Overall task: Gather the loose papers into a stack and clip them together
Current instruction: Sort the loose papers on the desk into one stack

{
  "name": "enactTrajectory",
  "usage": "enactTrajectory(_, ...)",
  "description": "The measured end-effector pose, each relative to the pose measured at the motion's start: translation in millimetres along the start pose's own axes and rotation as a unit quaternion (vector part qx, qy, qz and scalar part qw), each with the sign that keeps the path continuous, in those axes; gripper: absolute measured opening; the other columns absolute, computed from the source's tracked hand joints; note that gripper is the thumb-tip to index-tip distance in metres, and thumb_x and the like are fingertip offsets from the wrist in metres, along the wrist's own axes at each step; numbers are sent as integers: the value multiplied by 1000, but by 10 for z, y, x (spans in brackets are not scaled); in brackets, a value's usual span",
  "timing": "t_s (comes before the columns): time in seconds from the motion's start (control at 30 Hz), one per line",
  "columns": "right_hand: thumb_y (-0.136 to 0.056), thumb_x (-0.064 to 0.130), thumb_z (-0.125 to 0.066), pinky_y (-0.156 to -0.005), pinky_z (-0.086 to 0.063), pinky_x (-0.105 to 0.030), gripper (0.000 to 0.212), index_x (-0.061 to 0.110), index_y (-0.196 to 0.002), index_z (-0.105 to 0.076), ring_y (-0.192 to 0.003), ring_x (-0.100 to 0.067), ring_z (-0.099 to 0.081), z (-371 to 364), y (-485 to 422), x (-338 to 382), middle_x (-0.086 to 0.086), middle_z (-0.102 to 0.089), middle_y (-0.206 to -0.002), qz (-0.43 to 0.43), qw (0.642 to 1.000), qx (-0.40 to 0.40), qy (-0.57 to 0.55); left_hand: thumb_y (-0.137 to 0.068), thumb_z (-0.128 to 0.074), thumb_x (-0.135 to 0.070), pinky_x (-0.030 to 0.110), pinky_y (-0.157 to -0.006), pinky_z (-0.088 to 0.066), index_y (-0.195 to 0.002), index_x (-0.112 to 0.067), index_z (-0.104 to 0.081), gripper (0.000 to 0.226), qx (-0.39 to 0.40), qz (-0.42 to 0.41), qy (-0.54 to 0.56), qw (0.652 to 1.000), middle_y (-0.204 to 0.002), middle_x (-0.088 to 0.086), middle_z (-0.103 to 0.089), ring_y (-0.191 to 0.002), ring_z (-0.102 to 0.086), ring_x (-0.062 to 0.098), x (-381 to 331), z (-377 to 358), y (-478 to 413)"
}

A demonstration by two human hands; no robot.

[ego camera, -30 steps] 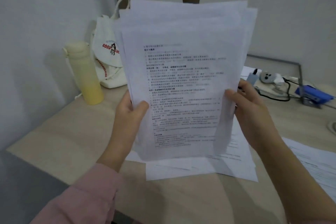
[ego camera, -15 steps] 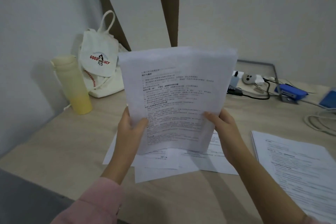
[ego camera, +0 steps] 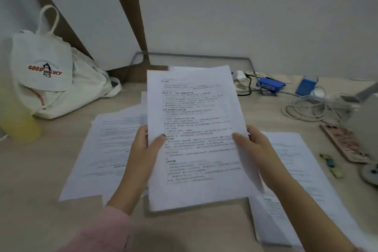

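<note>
Left hand (ego camera: pixel 143 149) and right hand (ego camera: pixel 253 147) each pinch a side edge of the paper stack (ego camera: pixel 196 108), thumbs on its blurred print, over the surface (ego camera: pixel 41 180), with loose sheets (ego camera: pixel 106 149) at its 9 and 3 o'clock and a bag (ego camera: pixel 47 71) reading "GOOD LUCY" at 10 o'clock.

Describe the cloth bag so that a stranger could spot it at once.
Start at the wooden desk and go to its far left corner, against the wall. There, beside the yellow bottle, slumps a white cloth bag. Nothing else nearby has its rope loop handle, red GOOD LUCY lettering and red baseball-style stitching.
</note>
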State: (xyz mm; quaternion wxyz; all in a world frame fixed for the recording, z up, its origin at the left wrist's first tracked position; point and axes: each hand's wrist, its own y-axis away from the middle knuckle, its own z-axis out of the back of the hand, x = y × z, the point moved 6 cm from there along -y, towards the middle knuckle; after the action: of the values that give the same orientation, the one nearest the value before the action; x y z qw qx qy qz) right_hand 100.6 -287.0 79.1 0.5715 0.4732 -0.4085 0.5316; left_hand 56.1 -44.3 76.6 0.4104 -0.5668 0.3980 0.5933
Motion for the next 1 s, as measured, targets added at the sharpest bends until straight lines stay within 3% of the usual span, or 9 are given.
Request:
enactTrajectory(0.17, -92, 19, -50, -74, -53, -42, 13, 21, -91, -62, -80, -27, -68, 879, 202, -406, -4, -70, -86, -46, 993, -105, 31, -90, -55, -21, 45, -90, -52, -117, -23, -50, 28, 133, 70, 0, 989, -113, -2, -65, -100, -65, 19, 265, -924, 183)
enactTrajectory(0.23, -91, 18, -49, -68, -49, -35, 17, 24, -82, -62, -76, -23, -65, 1193, 286, -585, 0, -67, -77, -62, 985, -149, 53, -90, -54, -18, 44, -93, -50, -118, -24, -50, 28, 178, 93, 2, 980, -115, -3, -65, -102, -64, 17, 365, -1239, 287)
enactTrajectory(0.4, -91, 17, -47, -61, -39, -31, 19, 14, -78, -60, -73, -23, -55, 1766, 400, -936, -12, -62, -77, -76, 964, -211, 143, -90, -49, -12, 40, -99, -46, -115, -26, -51, 29, 252, 117, -46, 960, -121, -6, -59, -110, -58, 11, 592, -1805, 496)
enactTrajectory(0.5, -93, 15, -46, -56, -36, -25, 17, 11, -95, -62, -82, -24, -59, 1931, 402, -1078, -10, -63, -93, -81, 949, -229, 202, -86, -50, -8, 38, -103, -42, -96, -40, -50, 34, 262, 100, -63, 958, -115, -13, -53, -116, -50, 11, 624, -2005, 555)
enactTrajectory(0.57, -92, 14, -46, -56, -36, -22, 21, 8, -105, -62, -88, -25, -59, 1957, 385, -1193, -10, -63, -103, -98, 944, -225, 220, -87, -49, -2, 35, -101, -44, -99, -37, -53, 37, 272, 99, -60, 955, -106, -16, -53, -109, -52, 9, 645, -2078, 577)
enactTrajectory(0.7, -88, 11, -46, -70, -45, -26, 29, 11, -115, -60, -96, -21, -59, 1896, 322, -1299, -5, -64, -109, -101, 946, -203, 230, -86, -50, -13, 41, -102, -44, -106, -41, -52, 34, 289, 117, -53, 949, -127, -5, -55, -116, -54, 12, 718, -2106, 567)
enactTrajectory(0.8, -90, 6, -49, -85, -38, -26, 36, 8, -125, -52, -101, -19, -51, 1807, 273, -1265, -3, -54, -112, -95, 944, -191, 251, -84, -50, -22, 42, -104, -41, -123, -32, -49, 41, 276, 121, -47, 952, -132, -8, -52, -119, -52, 11, 764, -2069, 528)
enactTrajectory(0.9, -91, 10, -50, -91, -37, -26, 41, 9, -132, -47, -114, -23, -50, 1707, 212, -1240, -9, -50, -129, -96, 940, -157, 288, -87, -50, -24, 40, -108, -37, -136, -28, -38, 51, 261, 125, -51, 956, -138, -12, -45, -125, -46, 10, 740, -2001, 485)
enactTrajectory(1.0, -91, 15, -52, -102, -38, -35, 46, 12, -136, -44, -124, -24, -45, 1643, 168, -1133, -10, -46, -138, -79, 936, -163, 303, -91, -47, -16, 22, -97, -44, -125, -28, -48, 37, 257, 115, -42, 959, -127, -16, -53, -110, -52, -8, 693, -1924, 430)
